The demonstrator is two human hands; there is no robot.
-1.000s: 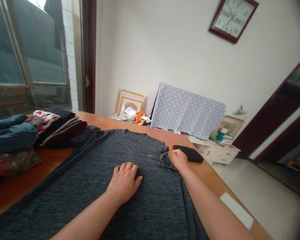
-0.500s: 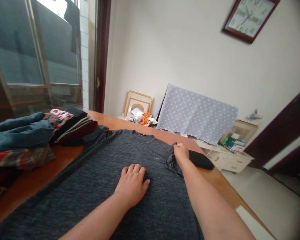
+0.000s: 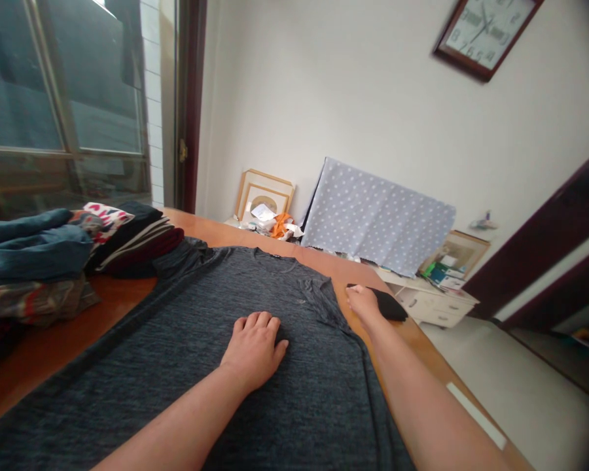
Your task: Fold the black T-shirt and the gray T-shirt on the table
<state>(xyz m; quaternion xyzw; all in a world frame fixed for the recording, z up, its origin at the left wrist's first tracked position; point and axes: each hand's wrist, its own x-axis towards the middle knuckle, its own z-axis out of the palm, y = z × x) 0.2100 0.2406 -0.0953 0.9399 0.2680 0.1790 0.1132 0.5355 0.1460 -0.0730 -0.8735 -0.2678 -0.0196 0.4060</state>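
1. Right hand (image 3: pixel 364 305): half a second ago it was a fist pinching the bunched sleeve (image 3: pixel 319 297) of the shirt (image 3: pixel 255 392) and lifting it; now it lies low at the shirt's right edge, on the table (image 3: pixel 407 333), with no fabric raised in it.
2. Sleeve: it stood up in gathered folds at the hand in both earlier views; now it lies flat and spread out beside the hand.
3. Black cloth (image 3: pixel 387 305): earlier fully visible beyond the hand; now partly covered by it.
4. Camera: aim has shifted slightly between views.
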